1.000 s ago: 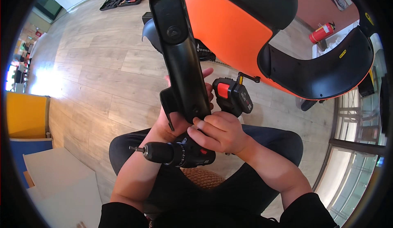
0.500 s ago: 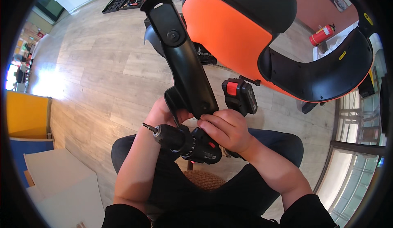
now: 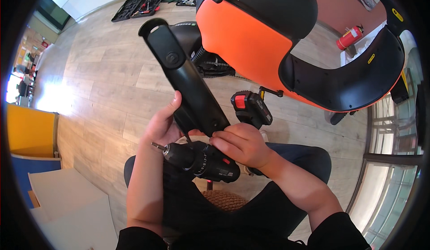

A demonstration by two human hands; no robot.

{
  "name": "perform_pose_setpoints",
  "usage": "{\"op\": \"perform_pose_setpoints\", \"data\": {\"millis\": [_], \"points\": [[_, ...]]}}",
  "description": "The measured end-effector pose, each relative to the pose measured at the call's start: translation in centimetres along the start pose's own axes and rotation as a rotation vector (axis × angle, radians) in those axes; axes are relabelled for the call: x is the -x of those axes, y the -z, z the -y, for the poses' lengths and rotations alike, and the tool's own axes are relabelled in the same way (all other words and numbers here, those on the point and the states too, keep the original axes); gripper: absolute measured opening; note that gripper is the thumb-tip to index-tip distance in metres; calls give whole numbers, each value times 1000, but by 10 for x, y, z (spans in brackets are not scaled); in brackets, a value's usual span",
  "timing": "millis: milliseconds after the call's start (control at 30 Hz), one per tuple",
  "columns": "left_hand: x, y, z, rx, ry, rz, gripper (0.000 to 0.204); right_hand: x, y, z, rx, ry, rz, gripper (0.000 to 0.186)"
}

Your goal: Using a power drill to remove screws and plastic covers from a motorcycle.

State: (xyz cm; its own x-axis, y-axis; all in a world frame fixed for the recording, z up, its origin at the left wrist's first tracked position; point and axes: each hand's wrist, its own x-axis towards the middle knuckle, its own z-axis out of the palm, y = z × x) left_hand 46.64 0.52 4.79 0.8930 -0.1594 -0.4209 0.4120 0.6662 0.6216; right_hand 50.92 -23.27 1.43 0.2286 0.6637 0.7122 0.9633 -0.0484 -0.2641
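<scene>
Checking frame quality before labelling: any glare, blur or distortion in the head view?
Head view: strong fisheye, floor planks bend toward a black rim; blown-out glare on the floor at left and in the windows at right; left hand, right hand, drill and black panel are sharp, evenly lit, no motion blur.

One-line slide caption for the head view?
Left hand steadies a black plastic panel; right hand grips a cordless drill beside an orange scooter.
</scene>
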Motion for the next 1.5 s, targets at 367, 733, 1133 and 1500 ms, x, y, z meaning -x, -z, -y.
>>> {"op": "perform_pose_setpoints", "data": {"millis": [367, 733, 1133, 1500], "points": [[-1, 33, -29, -9, 255, -199, 34, 8, 8, 13, -60, -17, 142, 34], [-38, 278, 47, 141, 283, -935, 59, 10, 5, 53, -639, -881, 402, 55], [-140, 372, 180, 207, 558, -912, 57, 31, -24, 39, -748, -1302, 326, 28], [-171, 388, 203, 74, 554, -935, 68, 36, -32, 39, -774, -1389, 431, 30]]}}
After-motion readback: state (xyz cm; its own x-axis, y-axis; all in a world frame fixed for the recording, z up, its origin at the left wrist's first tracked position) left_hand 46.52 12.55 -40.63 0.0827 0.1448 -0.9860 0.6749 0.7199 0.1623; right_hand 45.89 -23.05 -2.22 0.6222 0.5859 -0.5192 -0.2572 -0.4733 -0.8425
